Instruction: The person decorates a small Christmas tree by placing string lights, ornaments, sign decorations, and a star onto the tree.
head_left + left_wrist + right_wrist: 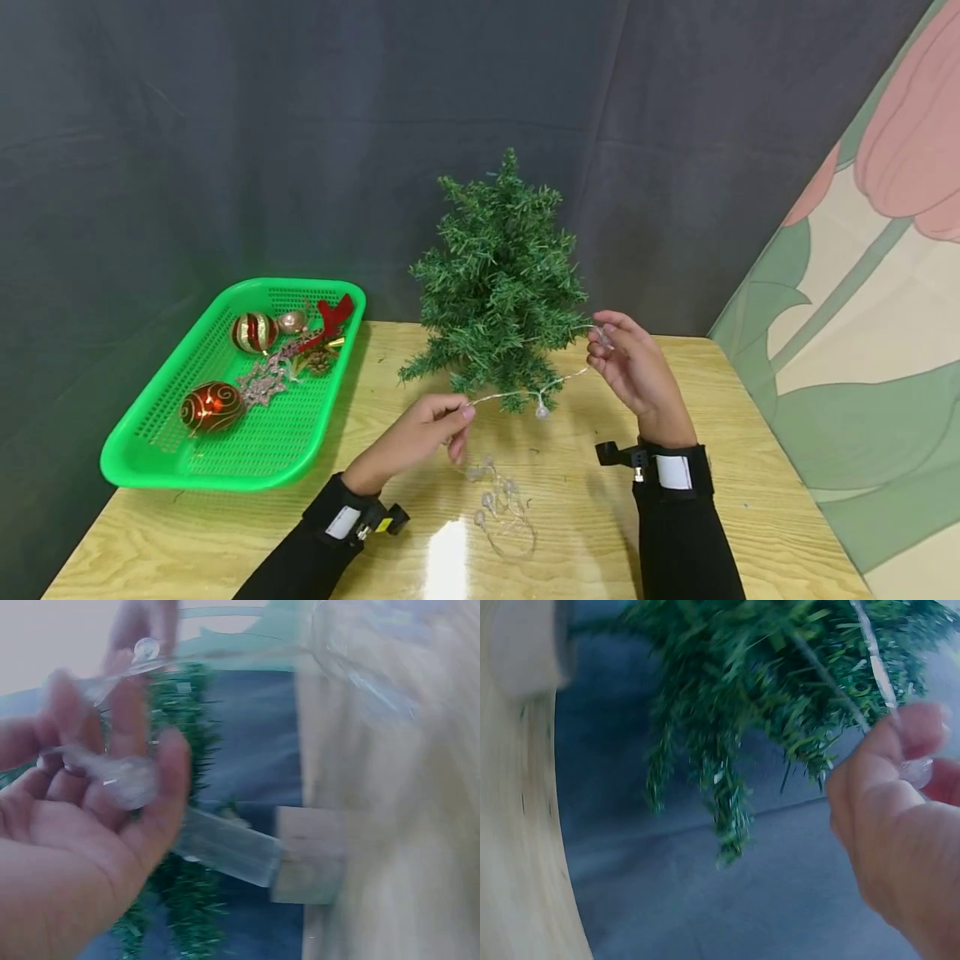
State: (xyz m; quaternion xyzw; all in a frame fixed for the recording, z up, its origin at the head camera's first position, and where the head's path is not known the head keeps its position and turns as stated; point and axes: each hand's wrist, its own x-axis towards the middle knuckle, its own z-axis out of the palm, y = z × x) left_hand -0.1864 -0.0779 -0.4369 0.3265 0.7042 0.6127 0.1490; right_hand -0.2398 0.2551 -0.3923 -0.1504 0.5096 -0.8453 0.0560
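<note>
While the left hand point(422, 430) pinches the light string point(542, 410), the right hand point(639, 371) does too; it sits higher.

And the lights point(542, 411) gleam, clear smooth plastic by the look of them, while the tree point(498, 283) is all rough, bristly plastic! Smooth plastic for the basket point(122, 454), high gloss on the baubles point(212, 407) (the pinecone point(318, 361), rough and woody), polished wood grain on the table point(750, 450), glare and all, and the curtain point(322, 142), matt cloth.
</note>
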